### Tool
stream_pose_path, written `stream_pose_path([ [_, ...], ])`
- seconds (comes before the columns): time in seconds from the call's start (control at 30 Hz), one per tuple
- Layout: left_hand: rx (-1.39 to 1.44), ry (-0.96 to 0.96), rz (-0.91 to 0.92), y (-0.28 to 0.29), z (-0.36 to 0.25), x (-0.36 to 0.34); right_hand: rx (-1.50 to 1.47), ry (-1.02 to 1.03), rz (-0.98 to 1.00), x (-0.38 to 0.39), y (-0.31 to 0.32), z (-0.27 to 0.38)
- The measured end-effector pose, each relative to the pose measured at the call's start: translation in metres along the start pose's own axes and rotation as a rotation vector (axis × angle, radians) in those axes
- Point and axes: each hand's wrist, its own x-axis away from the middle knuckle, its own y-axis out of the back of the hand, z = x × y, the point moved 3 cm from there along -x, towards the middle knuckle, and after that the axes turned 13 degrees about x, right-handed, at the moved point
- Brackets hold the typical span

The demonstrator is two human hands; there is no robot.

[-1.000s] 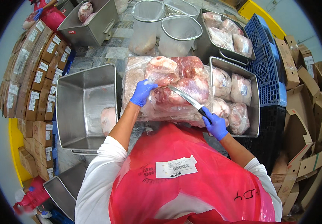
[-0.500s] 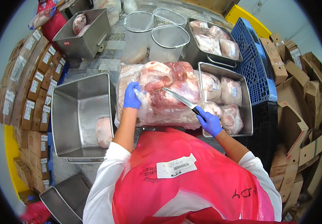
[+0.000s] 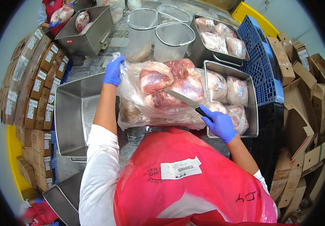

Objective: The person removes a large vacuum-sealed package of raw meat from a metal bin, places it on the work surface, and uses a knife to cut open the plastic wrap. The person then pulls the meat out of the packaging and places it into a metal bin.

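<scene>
Raw red meat pieces [image 3: 187, 87] lie in front of me on an opened clear plastic bag [image 3: 130, 81]. My left hand [image 3: 113, 71] is closed on the bag's far left edge and holds it stretched away from the meat. In my right hand [image 3: 219, 123] is a knife [image 3: 185, 99], gripped by its black handle, with the blade slanting left over the meat and its tip at the meat's surface. Both hands wear blue gloves. What supports the meat is mostly hidden under the plastic.
To the left stands a metal tub [image 3: 66, 128], partly behind my left arm. On the right, another metal tub [image 3: 255, 113] holds wrapped meat [image 3: 237, 90]. Farther off are clear bag-lined hoops [image 3: 175, 34], a blue pallet [image 3: 258, 60] and a person holding meat [image 3: 62, 14]. Cardboard boxes flank both sides.
My left hand has moved left and farther away, drawing the plastic off the meat. The knife hand has shifted only slightly. The far person has brought their meat piece nearer the far tub.
</scene>
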Motion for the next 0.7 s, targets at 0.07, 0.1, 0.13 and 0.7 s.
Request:
stream_pose_path([
  [0.07, -0.219, -0.037, 0.024, -0.022, 0.009, 0.018, -0.006, -0.042, -0.002, 0.007, 0.018, 0.001],
  [0.1, -0.262, -0.031, 0.040, -0.019, 0.014, 0.019, 0.007, -0.058, 0.004, 0.009, 0.025, -0.003],
  [0.13, -0.341, -0.059, 0.027, -0.016, 0.018, 0.019, 0.007, -0.070, 0.007, 0.012, 0.032, -0.006],
  [0.7, -1.514, -0.479, 0.381, -0.106, 0.115, 0.014, -0.105, -0.225, -0.018, 0.036, 0.006, -0.029],
])
